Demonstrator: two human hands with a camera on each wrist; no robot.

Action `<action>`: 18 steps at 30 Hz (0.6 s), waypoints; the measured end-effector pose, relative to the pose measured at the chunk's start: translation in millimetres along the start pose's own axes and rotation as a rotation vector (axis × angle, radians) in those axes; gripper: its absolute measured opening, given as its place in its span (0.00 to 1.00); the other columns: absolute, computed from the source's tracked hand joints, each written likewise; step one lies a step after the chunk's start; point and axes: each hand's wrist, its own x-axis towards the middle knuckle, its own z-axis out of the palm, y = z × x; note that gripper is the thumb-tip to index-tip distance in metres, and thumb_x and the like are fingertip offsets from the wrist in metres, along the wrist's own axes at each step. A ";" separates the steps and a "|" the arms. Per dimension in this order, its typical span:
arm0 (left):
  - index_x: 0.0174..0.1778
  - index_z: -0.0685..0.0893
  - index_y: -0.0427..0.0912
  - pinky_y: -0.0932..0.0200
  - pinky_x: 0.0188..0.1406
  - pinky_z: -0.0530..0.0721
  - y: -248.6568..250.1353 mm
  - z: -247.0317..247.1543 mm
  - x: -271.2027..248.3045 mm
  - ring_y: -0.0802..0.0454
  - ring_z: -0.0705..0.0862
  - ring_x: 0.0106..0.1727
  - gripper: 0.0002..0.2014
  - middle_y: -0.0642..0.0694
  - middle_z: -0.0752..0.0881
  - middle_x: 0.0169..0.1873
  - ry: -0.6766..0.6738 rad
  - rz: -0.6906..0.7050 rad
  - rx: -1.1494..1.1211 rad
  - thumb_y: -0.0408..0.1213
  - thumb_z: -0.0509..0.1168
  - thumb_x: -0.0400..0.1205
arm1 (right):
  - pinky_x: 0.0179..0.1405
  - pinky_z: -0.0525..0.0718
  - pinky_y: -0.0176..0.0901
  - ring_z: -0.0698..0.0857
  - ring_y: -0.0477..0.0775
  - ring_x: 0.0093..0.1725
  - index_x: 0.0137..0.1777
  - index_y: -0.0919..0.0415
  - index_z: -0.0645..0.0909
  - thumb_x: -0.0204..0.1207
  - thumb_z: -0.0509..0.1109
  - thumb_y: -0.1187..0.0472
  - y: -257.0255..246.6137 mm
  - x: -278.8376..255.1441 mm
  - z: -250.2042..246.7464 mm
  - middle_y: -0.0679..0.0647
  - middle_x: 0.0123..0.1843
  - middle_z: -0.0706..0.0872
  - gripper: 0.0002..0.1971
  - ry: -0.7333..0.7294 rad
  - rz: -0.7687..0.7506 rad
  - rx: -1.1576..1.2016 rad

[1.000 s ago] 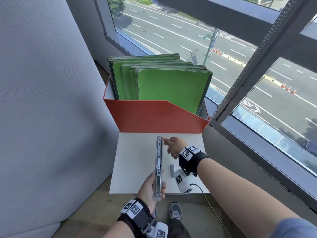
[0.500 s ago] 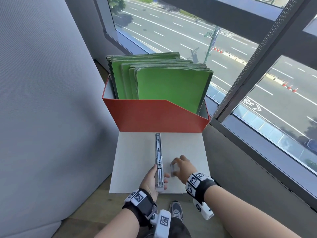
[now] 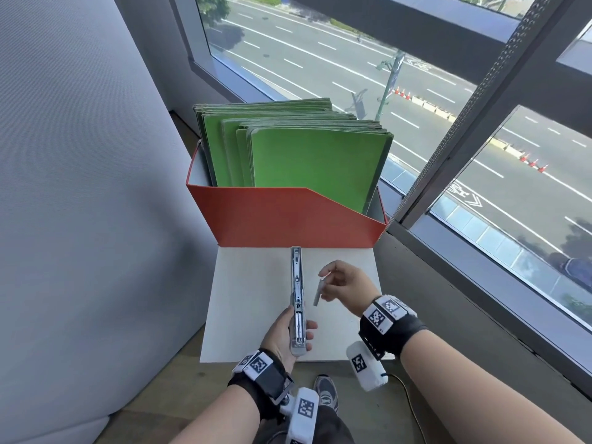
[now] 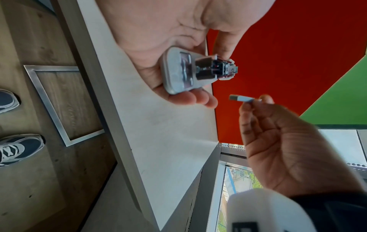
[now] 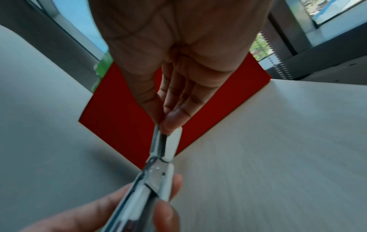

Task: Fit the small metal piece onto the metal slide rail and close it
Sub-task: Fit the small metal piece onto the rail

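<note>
A long silver slide rail [image 3: 296,293] points away from me over the white table [image 3: 250,296]. My left hand [image 3: 285,334] grips its near end, fingers curled round it; the left wrist view shows the rail's end face [image 4: 190,70] in the palm. My right hand [image 3: 346,285] pinches the small metal piece [image 3: 318,291] at its top between thumb and finger, holding it above the table just right of the rail and apart from it. In the left wrist view the small piece [image 4: 241,98] hangs beside the rail. In the right wrist view the small piece [image 5: 168,144] lies in front of the rail [image 5: 151,180].
A red file box [image 3: 288,219] full of green folders [image 3: 320,155] stands at the table's far edge, right behind the rail's tip. A grey padded wall [image 3: 80,187] rises on the left, a window sill [image 3: 464,283] on the right. My shoe [image 3: 325,392] shows below.
My right hand came back from the rail's far end, took the small piece off the table beside the rail and lifted it. My left hand lowered the rail and keeps holding it.
</note>
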 end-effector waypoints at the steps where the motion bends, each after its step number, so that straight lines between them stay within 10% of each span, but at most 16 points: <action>1: 0.58 0.81 0.41 0.61 0.22 0.74 0.5 1.5 -0.4 0.52 0.78 0.25 0.19 0.42 0.87 0.28 -0.004 -0.003 0.003 0.52 0.57 0.83 | 0.36 0.87 0.41 0.86 0.53 0.31 0.51 0.65 0.81 0.71 0.69 0.77 -6.0 -0.9 2.2 0.56 0.32 0.88 0.12 -0.034 -0.015 -0.002; 11: 0.49 0.84 0.41 0.59 0.25 0.73 4.3 7.9 -7.1 0.51 0.77 0.27 0.17 0.43 0.86 0.28 -0.017 -0.004 0.064 0.52 0.61 0.80 | 0.30 0.84 0.40 0.83 0.49 0.27 0.36 0.63 0.83 0.67 0.76 0.71 -20.7 -7.4 22.6 0.59 0.31 0.87 0.05 -0.063 0.024 -0.052; 18: 0.47 0.84 0.43 0.59 0.25 0.73 4.4 7.0 -12.1 0.50 0.77 0.28 0.17 0.42 0.86 0.29 -0.040 -0.005 0.055 0.53 0.60 0.81 | 0.45 0.90 0.48 0.88 0.53 0.35 0.52 0.59 0.86 0.68 0.73 0.72 -21.3 -7.1 21.1 0.60 0.37 0.90 0.14 -0.128 0.024 -0.188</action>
